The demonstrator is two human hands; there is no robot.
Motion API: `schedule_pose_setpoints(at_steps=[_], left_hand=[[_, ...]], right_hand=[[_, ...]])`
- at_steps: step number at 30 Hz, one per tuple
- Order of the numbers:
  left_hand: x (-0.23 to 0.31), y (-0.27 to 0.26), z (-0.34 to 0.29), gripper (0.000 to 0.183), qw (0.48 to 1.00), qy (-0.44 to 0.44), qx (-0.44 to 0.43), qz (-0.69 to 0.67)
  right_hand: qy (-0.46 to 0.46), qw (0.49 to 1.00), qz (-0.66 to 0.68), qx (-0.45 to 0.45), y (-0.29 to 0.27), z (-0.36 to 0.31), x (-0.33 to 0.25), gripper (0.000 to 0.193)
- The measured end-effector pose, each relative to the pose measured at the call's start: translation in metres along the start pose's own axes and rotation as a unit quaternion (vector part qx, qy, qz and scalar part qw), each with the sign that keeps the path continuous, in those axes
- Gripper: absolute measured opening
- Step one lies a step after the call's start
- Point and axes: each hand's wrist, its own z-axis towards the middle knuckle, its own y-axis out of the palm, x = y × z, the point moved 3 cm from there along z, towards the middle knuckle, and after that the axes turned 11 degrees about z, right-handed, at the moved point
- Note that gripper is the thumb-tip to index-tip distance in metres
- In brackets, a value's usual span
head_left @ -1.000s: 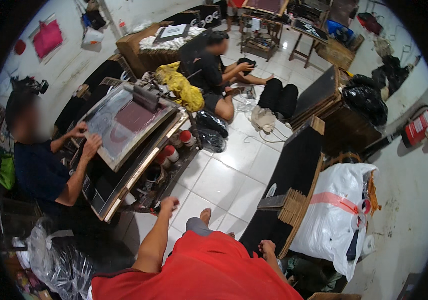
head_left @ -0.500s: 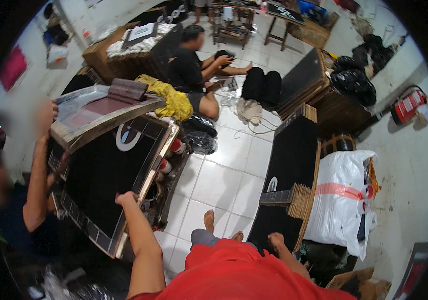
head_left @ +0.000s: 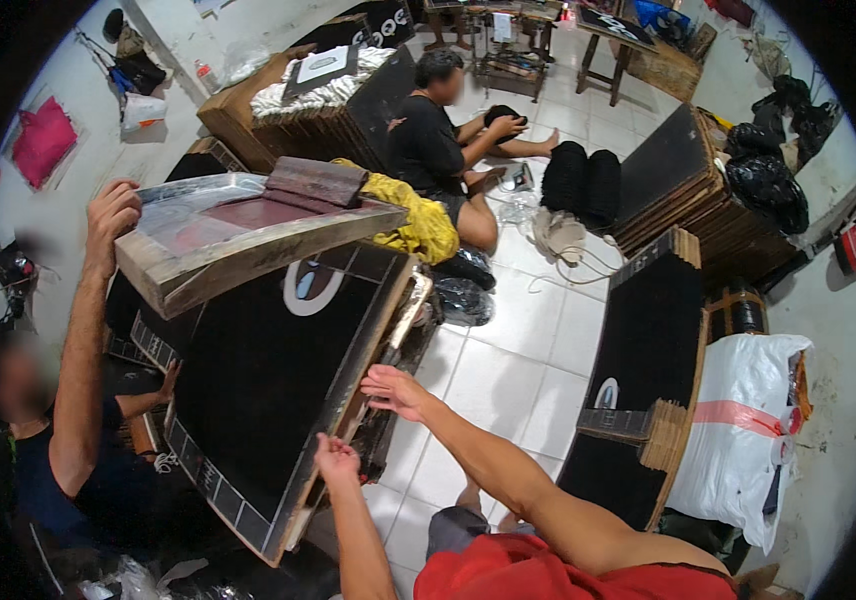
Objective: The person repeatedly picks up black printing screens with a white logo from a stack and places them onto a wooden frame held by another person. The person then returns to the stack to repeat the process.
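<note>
A flat board covered in black cloth (head_left: 248, 390), with a white oval print near its far end, lies in front of me on the left. My left hand (head_left: 338, 460) is closed at its near right edge, thumb uppermost. A little farther along that edge, my right hand (head_left: 396, 392) reaches in from the right with fingers stretched out, holding nothing. Above the board's far part, a wooden screen-printing frame (head_left: 268, 255) is tilted up, with a dark red squeegee (head_left: 316, 182) resting on it. A co-worker's raised hand (head_left: 113, 215) grips the frame's left side.
That co-worker's other hand (head_left: 170, 382) is at the board's left edge. Black boards (head_left: 638, 360) are stacked on my right, beside a white plastic sack (head_left: 733, 430). A yellow cloth (head_left: 413, 225) hangs past the frame. Another person (head_left: 438, 140) sits on the tiled floor (head_left: 508, 350) handling something black.
My right hand has swung from the stack on my right across to the board's edge. The view has turned left. My left hand stays at the board's edge, and the frame stays raised.
</note>
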Motion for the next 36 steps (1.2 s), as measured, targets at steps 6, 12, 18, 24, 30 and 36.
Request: schedule_pose_setpoints(at_steps=[6,12,18,24,30,36], left_hand=[[-0.053,0.026,-0.113,0.028,0.996,-0.067,-0.054,0.038],[-0.064,-0.013,-0.286,0.032,0.83,-0.156,-0.385,0.373],[-0.001,-0.001,-0.335,0.021,0.764,0.171,-0.397,0.479],[0.008,0.095,-0.322,0.039,0.631,0.354,-0.386,0.572],[-0.026,0.268,-0.339,0.081,0.472,0.479,-0.421,0.609],[-0.06,0.383,-0.45,0.089,0.321,0.507,-0.465,0.651]], right_hand=[[-0.058,0.995,0.07,-0.051,0.012,-0.019,0.011,0.018],[-0.122,0.99,0.073,-0.016,-0.044,-0.193,0.012,0.016],[-0.24,0.957,0.155,0.039,-0.07,-0.406,0.044,0.029],[-0.385,0.906,0.175,0.036,-0.076,-0.571,0.088,0.028],[-0.497,0.855,0.149,0.005,-0.062,-0.669,0.13,0.033],[-0.606,0.776,0.176,-0.015,-0.059,-0.699,0.176,0.041]])
